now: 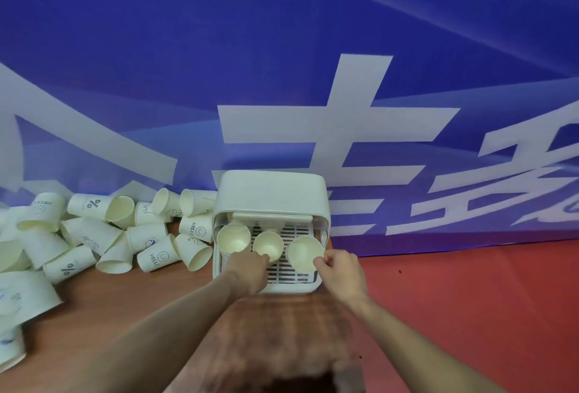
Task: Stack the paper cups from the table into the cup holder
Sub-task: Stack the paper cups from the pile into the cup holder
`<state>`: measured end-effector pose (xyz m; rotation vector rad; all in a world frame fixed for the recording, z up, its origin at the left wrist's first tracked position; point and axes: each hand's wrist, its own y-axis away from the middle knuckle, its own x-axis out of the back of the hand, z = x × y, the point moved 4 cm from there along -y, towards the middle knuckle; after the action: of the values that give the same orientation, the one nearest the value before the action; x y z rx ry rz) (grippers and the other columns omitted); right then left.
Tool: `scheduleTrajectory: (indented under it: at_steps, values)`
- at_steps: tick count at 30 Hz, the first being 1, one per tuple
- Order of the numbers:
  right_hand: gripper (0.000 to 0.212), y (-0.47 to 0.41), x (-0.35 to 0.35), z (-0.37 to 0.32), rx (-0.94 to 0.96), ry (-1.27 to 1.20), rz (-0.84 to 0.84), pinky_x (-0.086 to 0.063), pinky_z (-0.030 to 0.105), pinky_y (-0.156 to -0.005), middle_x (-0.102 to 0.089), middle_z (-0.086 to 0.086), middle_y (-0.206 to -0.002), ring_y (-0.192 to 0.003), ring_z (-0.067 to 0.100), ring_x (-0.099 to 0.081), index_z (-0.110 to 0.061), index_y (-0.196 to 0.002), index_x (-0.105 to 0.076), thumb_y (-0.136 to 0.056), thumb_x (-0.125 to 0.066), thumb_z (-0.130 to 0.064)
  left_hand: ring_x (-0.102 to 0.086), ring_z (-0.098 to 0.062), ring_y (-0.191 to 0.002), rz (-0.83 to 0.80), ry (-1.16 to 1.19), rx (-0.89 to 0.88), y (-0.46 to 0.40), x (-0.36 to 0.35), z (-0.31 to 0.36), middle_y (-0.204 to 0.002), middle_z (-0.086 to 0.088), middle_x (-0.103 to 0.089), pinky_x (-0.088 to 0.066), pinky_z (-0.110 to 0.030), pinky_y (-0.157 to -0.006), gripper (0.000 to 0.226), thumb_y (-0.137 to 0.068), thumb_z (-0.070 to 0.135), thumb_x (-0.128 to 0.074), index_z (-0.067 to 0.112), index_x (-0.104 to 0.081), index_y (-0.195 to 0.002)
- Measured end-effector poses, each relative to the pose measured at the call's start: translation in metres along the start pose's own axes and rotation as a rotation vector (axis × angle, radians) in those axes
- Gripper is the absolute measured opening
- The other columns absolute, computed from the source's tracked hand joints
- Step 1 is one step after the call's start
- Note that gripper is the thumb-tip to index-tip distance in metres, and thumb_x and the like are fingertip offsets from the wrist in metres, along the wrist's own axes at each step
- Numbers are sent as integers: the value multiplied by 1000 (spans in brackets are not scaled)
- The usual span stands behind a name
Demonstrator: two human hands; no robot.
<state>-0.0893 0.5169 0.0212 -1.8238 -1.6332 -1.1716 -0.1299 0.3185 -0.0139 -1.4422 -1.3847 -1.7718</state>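
Three paper cups sat open-mouthed in the white cup holder [272,192]: my left hand [247,270] pinched the middle cup [268,245], my right hand [340,270] gripped the right cup [304,253], and the left cup [233,239] stood untouched. Many loose cups [103,233] lay heaped on the tabletop [131,302] to the left, a blue banner [282,48] behind.

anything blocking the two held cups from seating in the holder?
Nothing visible. The left hand holds the middle cup and the right hand the right cup, both already over the cup holder grid. A third cup sits clear at left.
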Motion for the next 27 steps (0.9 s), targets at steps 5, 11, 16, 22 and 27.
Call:
scheduleTrajectory:
  at_steps: [5, 11, 16, 22, 27]
  values:
    - [30, 1, 2, -19, 28, 6, 7, -33, 31, -49, -42, 0, -51, -54, 19, -37, -7, -60, -44, -77, -53, -30, -64, -32, -88, 118, 63, -37, 12, 7, -8, -102, -11, -65, -40, -33, -61, 39, -94, 28, -40, 18, -41, -132]
    - [33, 0, -9, -43, 87, 41, -15, -38, 32, -54, -42, -1, -53, -55, 20, -39, -14, -58, -39, -84, -51, -30, -64, -33, -89, 222, 136, -109, 39, 7, -26, -99, -9, -68, -44, -33, -66, 31, -91, 34, -41, 19, -51, -117]
    - [36, -3, -27, -56, 97, 94, -42, -45, 36, -59, -43, -3, -55, -60, 22, -42, -17, -57, -37, -88, -48, -31, -65, -31, -92, 209, 149, -132, 62, -6, -53, -101, -8, -70, -46, -35, -74, 36, -89, 40, -39, 22, -51, -119]
    - [34, -17, -44, -61, 25, 212, -85, -48, 33, -66, -55, 2, -67, -70, 26, -53, -20, -57, -42, -90, -44, -31, -64, -30, -83, 130, 120, -100, 79, -21, -85, -90, -6, -68, -37, -32, -62, 27, -88, 43, -45, 20, -54, -98]
    - [30, -37, -58, -63, -20, 351, -113, -44, 33, -70, -64, 9, -90, -98, 29, -58, -10, -86, -64, -94, -41, -27, -64, -26, -83, 98, 177, -57, 76, -40, -114, -89, 1, -68, -39, -32, -61, 34, -82, 47, -41, 30, -56, -108]
